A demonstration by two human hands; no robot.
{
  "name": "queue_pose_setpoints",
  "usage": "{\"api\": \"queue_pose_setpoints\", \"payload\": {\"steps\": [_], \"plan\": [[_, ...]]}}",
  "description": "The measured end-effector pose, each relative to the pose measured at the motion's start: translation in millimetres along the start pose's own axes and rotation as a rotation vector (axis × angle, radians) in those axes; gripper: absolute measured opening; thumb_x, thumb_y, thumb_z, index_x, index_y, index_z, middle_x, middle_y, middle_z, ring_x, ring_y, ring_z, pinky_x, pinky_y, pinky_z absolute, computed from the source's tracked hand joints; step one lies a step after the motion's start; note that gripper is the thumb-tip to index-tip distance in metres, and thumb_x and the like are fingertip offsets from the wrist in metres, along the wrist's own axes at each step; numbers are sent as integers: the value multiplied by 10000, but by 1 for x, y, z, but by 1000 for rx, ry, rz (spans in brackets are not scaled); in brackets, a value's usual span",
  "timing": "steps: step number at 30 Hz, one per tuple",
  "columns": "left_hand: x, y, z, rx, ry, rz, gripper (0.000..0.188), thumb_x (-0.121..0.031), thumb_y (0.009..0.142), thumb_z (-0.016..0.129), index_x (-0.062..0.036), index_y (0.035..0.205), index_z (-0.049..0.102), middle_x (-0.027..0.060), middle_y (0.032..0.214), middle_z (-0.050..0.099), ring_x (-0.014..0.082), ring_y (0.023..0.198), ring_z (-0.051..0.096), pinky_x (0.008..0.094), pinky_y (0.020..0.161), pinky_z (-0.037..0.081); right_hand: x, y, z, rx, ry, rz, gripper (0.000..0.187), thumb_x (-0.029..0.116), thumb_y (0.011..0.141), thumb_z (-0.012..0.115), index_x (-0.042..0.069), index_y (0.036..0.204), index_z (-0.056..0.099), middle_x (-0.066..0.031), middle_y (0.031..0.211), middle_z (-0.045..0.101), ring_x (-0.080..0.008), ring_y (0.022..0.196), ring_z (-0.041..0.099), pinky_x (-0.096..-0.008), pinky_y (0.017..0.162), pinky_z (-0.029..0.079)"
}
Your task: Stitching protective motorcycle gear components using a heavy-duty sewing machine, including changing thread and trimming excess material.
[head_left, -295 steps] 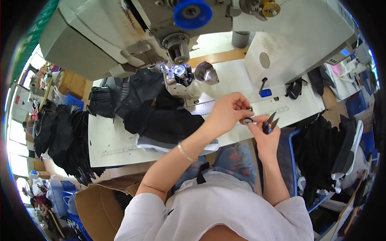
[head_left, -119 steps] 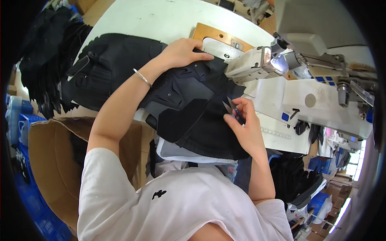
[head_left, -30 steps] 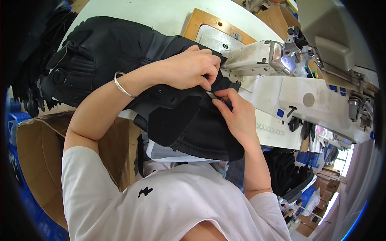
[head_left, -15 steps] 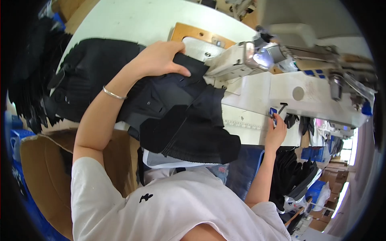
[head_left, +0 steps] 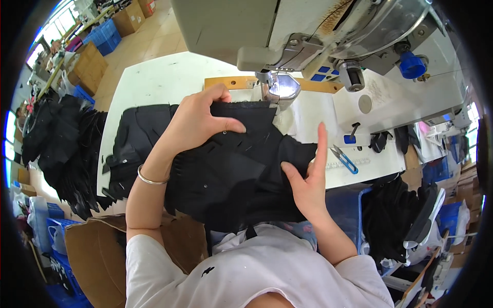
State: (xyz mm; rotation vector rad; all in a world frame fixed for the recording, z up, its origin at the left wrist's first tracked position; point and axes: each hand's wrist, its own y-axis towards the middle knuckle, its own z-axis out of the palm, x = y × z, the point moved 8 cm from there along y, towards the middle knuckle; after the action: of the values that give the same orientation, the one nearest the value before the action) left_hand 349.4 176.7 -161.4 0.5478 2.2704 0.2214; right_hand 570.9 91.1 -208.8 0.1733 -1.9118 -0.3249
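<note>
A black garment piece (head_left: 221, 174) with pockets and small eyelets lies across the white sewing table and hangs over its near edge onto my lap. My left hand (head_left: 197, 123) rests at its far edge, thumb on top and fingers curled at the border, close to the sewing machine's lit needle area (head_left: 281, 87). At the garment's right edge my right hand (head_left: 312, 192) grips the cloth, thumb on top and other fingers partly hidden, with the index finger stretched upward. Blue-handled thread snips (head_left: 345, 160) lie on the table just right of that hand.
The machine head (head_left: 231, 31) overhangs the work. A pile of black pieces (head_left: 67, 149) hangs at the table's left; more dark cloth (head_left: 393, 215) hangs at the right. A cardboard box (head_left: 102, 256) stands at lower left, and a ruler strip (head_left: 359, 163) lies by the snips.
My right hand has left the spot by the machine bed where the snips now lie and taken the garment's right edge. My left hand stays on the cloth. The view has shifted.
</note>
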Motion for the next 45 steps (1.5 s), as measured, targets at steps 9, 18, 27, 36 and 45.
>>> {"api": "queue_pose_setpoints", "payload": {"steps": [9,18,27,36,45], "plan": [[22,31,-11,-75,-412,-245,302,-250,814,756,21,874,637,-1,760,592,85,719,496,246,690,436,41,64,-6,104,-21,-216,363,21,864,606,65,1225,607,-128,1199,645,-265,1143,611,-316,967,444],[15,43,-39,-314,-319,-378,325,-151,813,728,30,1073,655,85,1044,657,162,949,578,296,863,462,27,119,-7,142,-189,-126,304,272,840,704,-9,952,670,-169,773,675,-246,696,646,-352,673,487],[13,34,-48,-360,-286,-355,319,-139,817,720,33,1077,653,79,1027,659,155,941,581,287,864,461,18,123,-7,141,-217,5,331,304,812,724,15,950,640,-96,812,648,-176,723,566,-294,719,459],[7,37,-44,-387,-255,-335,293,-117,824,705,46,1061,652,78,987,666,143,907,587,283,830,480,12,134,-9,198,-285,76,442,407,793,729,37,1031,693,-70,936,702,-131,806,636,-266,776,477],[16,29,-46,-457,-250,-226,273,-108,821,705,28,1055,665,71,982,674,148,898,602,283,820,487,50,70,-116,-253,-415,-465,173,17,830,647,-4,999,675,-101,1015,688,-203,908,638,-318,820,488]]}}
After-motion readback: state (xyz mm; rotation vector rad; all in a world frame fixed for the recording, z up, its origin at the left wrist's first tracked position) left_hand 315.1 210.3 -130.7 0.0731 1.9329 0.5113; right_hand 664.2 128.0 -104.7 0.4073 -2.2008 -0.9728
